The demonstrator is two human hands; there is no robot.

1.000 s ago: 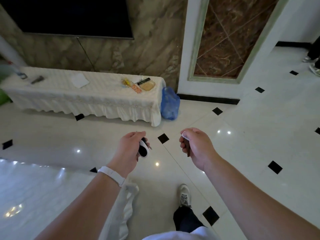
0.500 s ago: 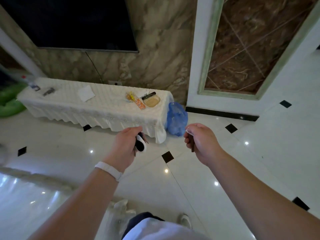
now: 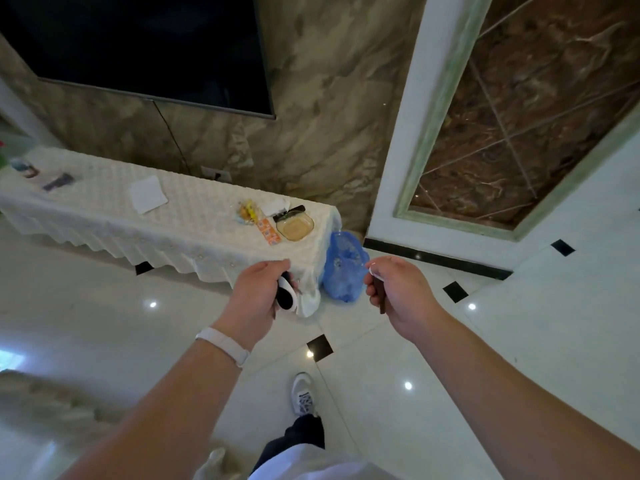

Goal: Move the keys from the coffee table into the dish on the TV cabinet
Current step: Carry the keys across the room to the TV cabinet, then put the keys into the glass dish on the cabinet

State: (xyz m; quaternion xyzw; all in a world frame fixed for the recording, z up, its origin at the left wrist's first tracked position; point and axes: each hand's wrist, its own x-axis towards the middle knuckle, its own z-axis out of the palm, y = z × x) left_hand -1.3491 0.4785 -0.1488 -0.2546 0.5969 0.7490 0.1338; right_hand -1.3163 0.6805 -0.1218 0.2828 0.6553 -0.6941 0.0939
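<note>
My left hand [image 3: 256, 299] is closed around a black and white key fob [image 3: 286, 296], held over the floor just in front of the TV cabinet's right end. My right hand [image 3: 398, 292] grips a second key item, a dark brown tag [image 3: 381, 299] with a white loop showing above the fingers. The dish [image 3: 295, 226] is a shallow amber glass one on the right end of the TV cabinet [image 3: 104, 216], which is draped in a white lace cloth. Both hands are short of the dish, below it in the head view.
A blue plastic bag [image 3: 343, 268] sits on the floor against the cabinet's right end. Snack packets [image 3: 258, 220], a black object and a white napkin [image 3: 149, 195] lie on the cloth. A dark TV [image 3: 138, 46] hangs above. Glossy white floor tiles surround my shoe [image 3: 303, 393].
I have walked closer to the TV cabinet; it and the dish now appear larger and nearer. Both hands keep their grip on the key items.
</note>
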